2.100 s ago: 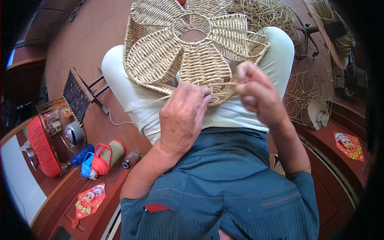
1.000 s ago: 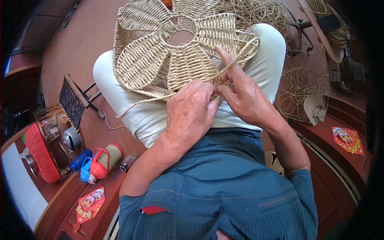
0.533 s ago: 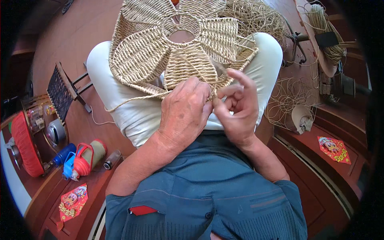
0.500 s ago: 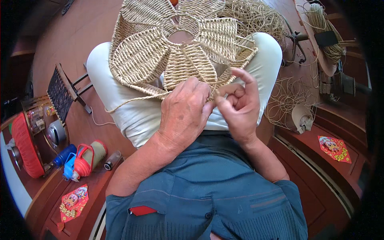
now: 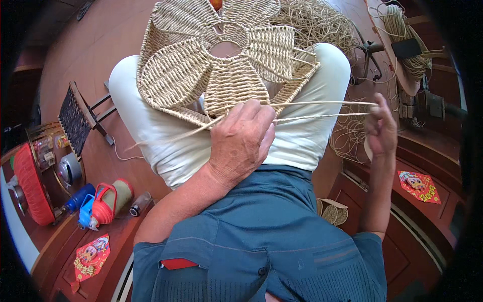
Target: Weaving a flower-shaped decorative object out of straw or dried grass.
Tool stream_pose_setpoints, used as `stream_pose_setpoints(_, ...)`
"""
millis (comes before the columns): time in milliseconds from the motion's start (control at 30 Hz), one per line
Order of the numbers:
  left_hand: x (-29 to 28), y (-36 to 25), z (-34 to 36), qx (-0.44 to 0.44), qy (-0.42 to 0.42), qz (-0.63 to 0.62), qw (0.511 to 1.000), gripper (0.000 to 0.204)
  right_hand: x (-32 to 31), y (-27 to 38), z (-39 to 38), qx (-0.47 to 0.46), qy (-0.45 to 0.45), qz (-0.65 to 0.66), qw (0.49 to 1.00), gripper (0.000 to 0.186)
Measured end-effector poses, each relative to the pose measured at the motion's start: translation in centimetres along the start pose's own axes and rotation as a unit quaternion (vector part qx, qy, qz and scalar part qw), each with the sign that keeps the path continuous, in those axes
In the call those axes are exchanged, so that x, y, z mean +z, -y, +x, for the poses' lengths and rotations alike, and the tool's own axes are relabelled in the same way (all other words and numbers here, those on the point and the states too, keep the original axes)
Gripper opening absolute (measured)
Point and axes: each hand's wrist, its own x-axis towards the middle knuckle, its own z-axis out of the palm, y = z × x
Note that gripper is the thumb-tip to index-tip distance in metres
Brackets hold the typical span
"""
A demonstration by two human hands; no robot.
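Across my lap rests a woven straw basket (image 5: 234, 83) with petal-shaped panels around a round opening. Its near rim lies under my left hand (image 5: 240, 135), which is closed on that edge with the fingertips hidden beneath. A straw cord (image 5: 324, 117) runs taut in two strands from beside my left hand to my right hand (image 5: 381, 125). The right fingers are curled around the strands, well out to the right of my knee. From the left hand a loose cord end (image 5: 173, 136) sticks out over my left thigh.
Tangled straw cord (image 5: 322, 27) lies beyond my right knee, with a wound cord bundle (image 5: 405, 38) farther right. On the left are a small black-seated stool (image 5: 75, 121), a red thermos jug (image 5: 104, 204), a glass bottle (image 5: 141, 204) and a red-covered round container (image 5: 31, 183).
My right hand has moved from beside the left hand far out to the right, drawing the cord into two taut strands. The left hand stays at the rim, and a loose end now points left.
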Motion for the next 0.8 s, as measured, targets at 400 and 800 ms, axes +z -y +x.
stream_pose_setpoints(400,-0.9,0.5,0.5,-0.06,-0.007,-0.065,0.996,0.009,-19.3,9.5,4.5,-0.064,-0.195,-0.101,0.974,0.039)
stream_pose_setpoints(800,-0.8,0.3,0.3,-0.059,-0.001,-0.041,0.997,0.011,14.8,-6.4,-6.5,-0.131,0.175,-0.389,0.895,0.018)
